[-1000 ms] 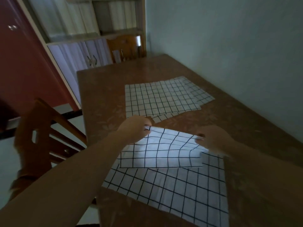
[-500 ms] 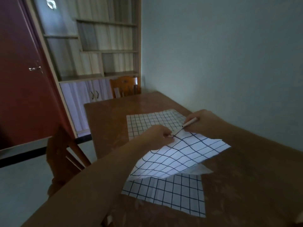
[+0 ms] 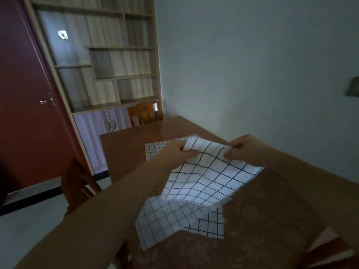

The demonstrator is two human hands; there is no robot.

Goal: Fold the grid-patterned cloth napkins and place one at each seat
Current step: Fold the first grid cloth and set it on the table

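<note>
A white napkin with a black grid [image 3: 206, 177] hangs lifted over the brown table [image 3: 262, 220]. My left hand [image 3: 178, 151] pinches its upper left corner and my right hand [image 3: 240, 146] pinches the upper right corner, so the cloth drapes down toward me. Beneath it a second grid napkin [image 3: 167, 220] lies on the table near the front left edge. A third grid napkin [image 3: 155, 150] lies flat farther back, mostly hidden behind my left hand.
A wooden chair [image 3: 144, 113] stands at the table's far end and another chair [image 3: 77, 187] at its left side. A shelf unit with cabinets [image 3: 101, 74] and a dark red door [image 3: 23, 105] stand behind. The wall runs along the table's right side.
Both hands have lifted the napkin higher and farther from me, off the napkin under it. The camera has tilted up, showing more of the shelves and wall.
</note>
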